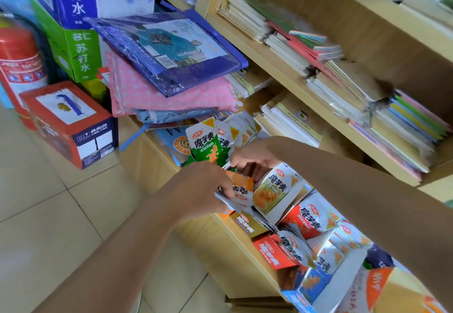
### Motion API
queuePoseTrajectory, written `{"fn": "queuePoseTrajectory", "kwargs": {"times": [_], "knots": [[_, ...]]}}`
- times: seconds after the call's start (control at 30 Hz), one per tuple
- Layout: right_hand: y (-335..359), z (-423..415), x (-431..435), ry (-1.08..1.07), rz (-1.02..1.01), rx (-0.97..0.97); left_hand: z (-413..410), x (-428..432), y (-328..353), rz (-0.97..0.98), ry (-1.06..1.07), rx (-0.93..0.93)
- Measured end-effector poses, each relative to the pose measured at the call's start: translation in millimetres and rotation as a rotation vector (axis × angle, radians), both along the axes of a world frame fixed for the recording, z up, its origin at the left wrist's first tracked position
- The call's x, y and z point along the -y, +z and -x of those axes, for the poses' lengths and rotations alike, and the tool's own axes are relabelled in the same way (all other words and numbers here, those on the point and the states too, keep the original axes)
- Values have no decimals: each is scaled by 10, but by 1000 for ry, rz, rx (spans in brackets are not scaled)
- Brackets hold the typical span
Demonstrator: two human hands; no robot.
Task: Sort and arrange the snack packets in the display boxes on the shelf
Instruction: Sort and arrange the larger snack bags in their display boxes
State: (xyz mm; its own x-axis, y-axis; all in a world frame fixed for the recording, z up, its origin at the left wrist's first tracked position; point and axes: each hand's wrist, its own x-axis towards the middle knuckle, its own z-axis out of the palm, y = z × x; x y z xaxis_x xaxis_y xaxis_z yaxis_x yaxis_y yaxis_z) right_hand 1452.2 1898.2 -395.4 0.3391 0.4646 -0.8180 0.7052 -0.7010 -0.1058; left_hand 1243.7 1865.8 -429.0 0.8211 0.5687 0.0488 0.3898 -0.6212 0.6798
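Observation:
My left hand grips a small stack of orange and silver snack packets above the low shelf. Just behind it, my right hand curls its fingers around the top edges of packets standing in a yellow-green display box. A green display box full of upright packets stands further back. Red display boxes and a blue display box with more packets line the shelf toward the lower right, partly hidden by my right forearm.
Stacks of notebooks fill the wooden shelves at the right. Folded blue and pink packaged items lie piled at the shelf's left end. Cartons and a red fire extinguisher stand on the tiled floor at the left.

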Motion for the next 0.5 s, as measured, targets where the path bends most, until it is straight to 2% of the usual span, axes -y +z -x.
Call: {"fn": "queuePoseTrajectory", "kwargs": {"times": [0.07,0.23,0.4,0.5], "knots": [[31,11,18,71,-7,58,11,-1,-5,8,-3,26],[145,-95,58,428,-40,106,-7,7,-14,45,-42,-7],[394,-214,144,568,-316,168,-15,-13,26,-18,-47,-12],[575,-262,212,621,-523,383,-2,-9,41,-46,-61,-31]]}}
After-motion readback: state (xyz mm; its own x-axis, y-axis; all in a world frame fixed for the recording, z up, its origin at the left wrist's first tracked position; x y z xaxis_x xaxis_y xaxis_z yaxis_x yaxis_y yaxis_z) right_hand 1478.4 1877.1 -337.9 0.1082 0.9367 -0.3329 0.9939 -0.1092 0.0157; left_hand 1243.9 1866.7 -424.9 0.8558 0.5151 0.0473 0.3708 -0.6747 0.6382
